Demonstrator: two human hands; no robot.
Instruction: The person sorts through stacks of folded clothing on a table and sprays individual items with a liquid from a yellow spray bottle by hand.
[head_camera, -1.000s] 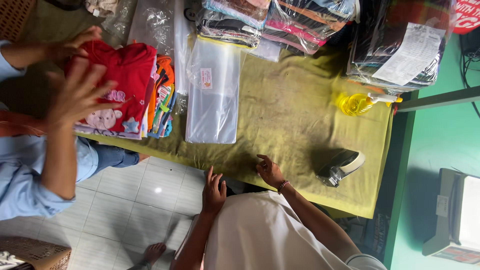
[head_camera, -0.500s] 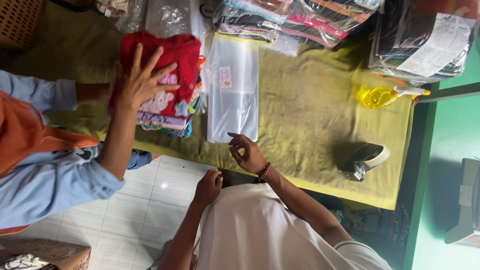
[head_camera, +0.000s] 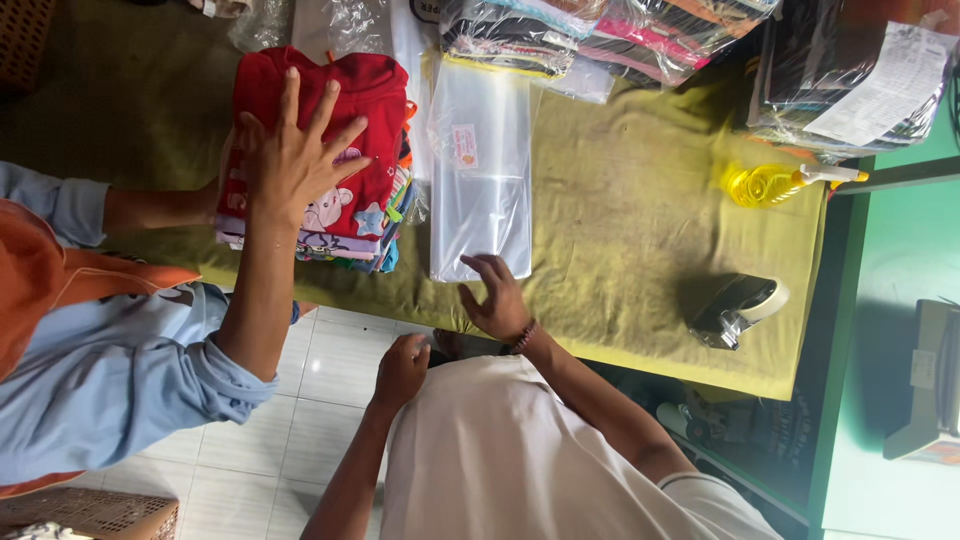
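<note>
Head view, looking down on a table (head_camera: 640, 200) under an olive cloth.

Right hand (head_camera: 495, 300): fingers spread, loose, fingertips resting on the near edge of the bag stack (head_camera: 480, 180), a flat pile of clear plastic bags lying on the cloth. Nothing is pinched or lifted. A bead bracelet (head_camera: 524, 337) sits on this wrist.

Left hand (head_camera: 402, 368): loosely curled, off the table edge, close to the white shirt (head_camera: 500, 460). It touches no item on the table; whether it grips the shirt cannot be told.

Bag stack: near the table's centre-left, just right of the clothes pile (head_camera: 320, 170), one end toward the wearer, the far end reaching the wrapped bundles (head_camera: 600, 35) at the back.

Co-worker on the left in a light blue sleeve (head_camera: 130, 370): one open hand (head_camera: 295, 150) pressed flat on the red top garment of the clothes pile, the other arm reaching in from the left behind it, its hand hidden.

Other items: yellow spray bottle (head_camera: 765, 183) lying on its side at the right; tape dispenser (head_camera: 740, 305) near the right front corner, well apart from both hands; a dark wrapped bundle with a paper sheet (head_camera: 880, 80) on it at back right.
</note>
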